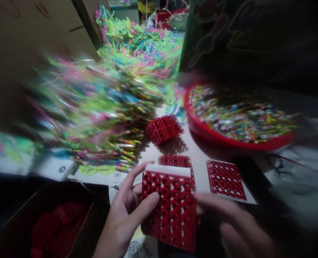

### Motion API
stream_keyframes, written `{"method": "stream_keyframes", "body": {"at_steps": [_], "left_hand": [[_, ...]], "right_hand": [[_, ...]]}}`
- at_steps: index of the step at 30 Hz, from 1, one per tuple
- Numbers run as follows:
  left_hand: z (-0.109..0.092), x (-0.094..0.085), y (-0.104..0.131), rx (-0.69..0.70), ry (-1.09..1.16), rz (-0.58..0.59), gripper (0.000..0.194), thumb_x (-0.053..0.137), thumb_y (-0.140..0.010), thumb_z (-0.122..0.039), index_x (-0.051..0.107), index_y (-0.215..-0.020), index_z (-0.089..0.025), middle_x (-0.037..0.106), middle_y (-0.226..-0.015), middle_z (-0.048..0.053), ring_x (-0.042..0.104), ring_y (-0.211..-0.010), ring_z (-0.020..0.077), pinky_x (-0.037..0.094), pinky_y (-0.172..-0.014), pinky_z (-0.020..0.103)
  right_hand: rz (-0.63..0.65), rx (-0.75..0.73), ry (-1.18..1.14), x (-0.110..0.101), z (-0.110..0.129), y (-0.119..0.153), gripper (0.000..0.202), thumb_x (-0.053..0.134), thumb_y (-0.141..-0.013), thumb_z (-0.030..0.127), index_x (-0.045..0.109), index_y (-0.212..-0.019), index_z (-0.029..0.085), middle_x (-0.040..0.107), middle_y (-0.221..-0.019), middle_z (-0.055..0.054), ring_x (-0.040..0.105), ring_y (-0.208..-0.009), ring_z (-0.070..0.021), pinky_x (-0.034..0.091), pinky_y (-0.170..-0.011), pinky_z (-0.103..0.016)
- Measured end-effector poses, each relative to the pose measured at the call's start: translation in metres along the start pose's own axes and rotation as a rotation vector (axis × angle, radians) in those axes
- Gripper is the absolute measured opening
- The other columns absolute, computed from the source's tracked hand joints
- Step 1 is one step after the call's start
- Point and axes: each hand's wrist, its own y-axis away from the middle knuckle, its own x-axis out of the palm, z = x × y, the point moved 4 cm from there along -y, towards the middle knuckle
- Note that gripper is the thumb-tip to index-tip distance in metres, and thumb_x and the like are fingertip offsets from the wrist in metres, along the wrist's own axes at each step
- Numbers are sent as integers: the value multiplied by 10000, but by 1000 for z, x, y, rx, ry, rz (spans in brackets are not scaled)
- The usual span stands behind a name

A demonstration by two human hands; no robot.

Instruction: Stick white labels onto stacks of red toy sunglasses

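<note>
My left hand [132,211] holds a red plastic lattice piece [169,211] upright, its thumb on the front face and fingers behind. A white strip [168,170] shows along the piece's top edge. My right hand [234,218] is blurred at the piece's right side, fingertips at its edge; whether they grip it is unclear. Behind the held piece lies another flat red lattice [176,162]. To the right, a red lattice sheet [226,180] rests on a white card. Farther back sits a thicker red lattice bundle [164,129].
A red basin [236,145] of small wrapped items stands at the right. Wrapped sticks with bright streamers [94,104] pile up at the left. A white phone [55,167] lies near a dark-sided box [87,225] holding red pieces.
</note>
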Motion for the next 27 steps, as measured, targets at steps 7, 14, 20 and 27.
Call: {"method": "stream_keyframes", "body": {"at_steps": [7, 14, 20, 27], "left_hand": [[11, -8, 10, 11, -319, 19, 417, 926, -912, -351, 776, -1300, -344, 889, -1188, 28, 853, -1093, 225, 661, -917, 219], [-7, 1, 13, 97, -481, 80, 169, 907, -907, -391, 893, -1068, -341, 884, -984, 0, 844, -908, 185, 638, -818, 169], [-16, 9, 15, 60, -475, 63, 126, 912, -882, -412, 926, -1003, -385, 899, -931, 6, 836, -804, 182, 618, -713, 182], [-20, -1, 19, 442, -841, 78, 215, 910, -890, -347, 907, -1023, -516, 902, -845, -60, 856, -711, 157, 662, -693, 157]], "right_hand": [[-35, 266, -94, 20, -31, 6, 546, 801, -979, 525, 700, -1460, 289, 807, -1301, -108, 801, -1123, -307, 672, -943, -374], [36, 369, -56, 15, -13, 6, 314, 885, -908, 402, 862, -1210, 318, 843, -1227, -73, 803, -1150, -316, 687, -954, -399], [222, 247, -38, 10, -1, 0, 182, 815, -984, 465, 886, -1152, 455, 877, -1113, -6, 813, -1101, -248, 655, -962, -355], [185, 39, -119, 6, 9, -6, 257, 884, -944, 302, 885, -1089, 514, 881, -892, 98, 830, -783, -118, 630, -730, -157]]}}
